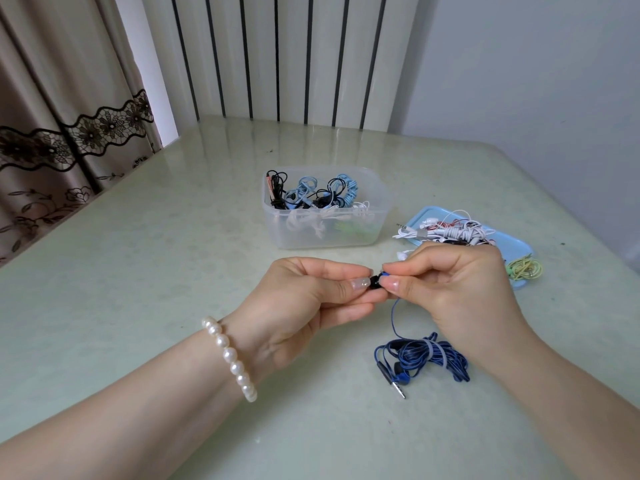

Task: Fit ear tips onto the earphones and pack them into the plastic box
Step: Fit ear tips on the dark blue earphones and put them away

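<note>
Step in hand, as judged: fitting an ear tip onto one bud of the blue earphones (424, 358). Left hand (304, 299) has its grip closed, thumb and forefinger pinching a small black ear tip (375, 283). Right hand (457, 292) also has a closed grip, fingertips pinching the blue earbud just beside the tip; the bud itself is mostly hidden by the fingers. Tip and bud meet between the two thumbs, held above the bench (138, 271). Cannot tell whether the tip is seated yet.

A thin blue cable runs down from the right hand to the rest of the set: a coiled bundle lying on the bench near the right wrist, with the second bud and the plug at its near edge.

Next move likely calls for pressing the tip squarely over the nozzle, then checking the second bud, then carrying the bundle to the plastic box (325, 209).

Surroundings: the box stands beyond the hands, open, already holding several coiled earphones. To its right, a light blue tray (429, 214) with white and red sets; a yellow-green coil (524, 270) at its near end. Pearl bracelet (230, 356) on the left wrist.

Path from hands to box looks unobstructed; the trailing cable could snag on lifting
</note>
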Motion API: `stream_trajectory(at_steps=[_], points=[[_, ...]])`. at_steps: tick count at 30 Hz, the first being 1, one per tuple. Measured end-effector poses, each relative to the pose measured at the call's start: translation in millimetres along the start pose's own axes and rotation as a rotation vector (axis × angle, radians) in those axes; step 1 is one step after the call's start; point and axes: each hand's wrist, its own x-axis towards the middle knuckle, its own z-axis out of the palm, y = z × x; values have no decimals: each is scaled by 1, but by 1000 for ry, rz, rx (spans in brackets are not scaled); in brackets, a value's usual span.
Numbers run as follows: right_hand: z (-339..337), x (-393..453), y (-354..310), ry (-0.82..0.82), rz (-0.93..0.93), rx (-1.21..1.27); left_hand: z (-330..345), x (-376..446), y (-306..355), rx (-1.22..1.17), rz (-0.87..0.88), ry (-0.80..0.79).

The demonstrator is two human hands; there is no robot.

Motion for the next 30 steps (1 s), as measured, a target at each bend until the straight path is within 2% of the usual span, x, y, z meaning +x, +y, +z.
stream_trajectory(at_steps=[12,20,26,30], points=[[10,-5,6,121,-94,-45,1,-1,-1,-5,22,-9],[17,-9,14,194,-296,-149,1,-1,-3,-6,30,6],[3,-4,3,45,-32,127,1,0,2,-23,15,26],[3,-3,0,23,6,138,-1,2,3,-63,10,37]])
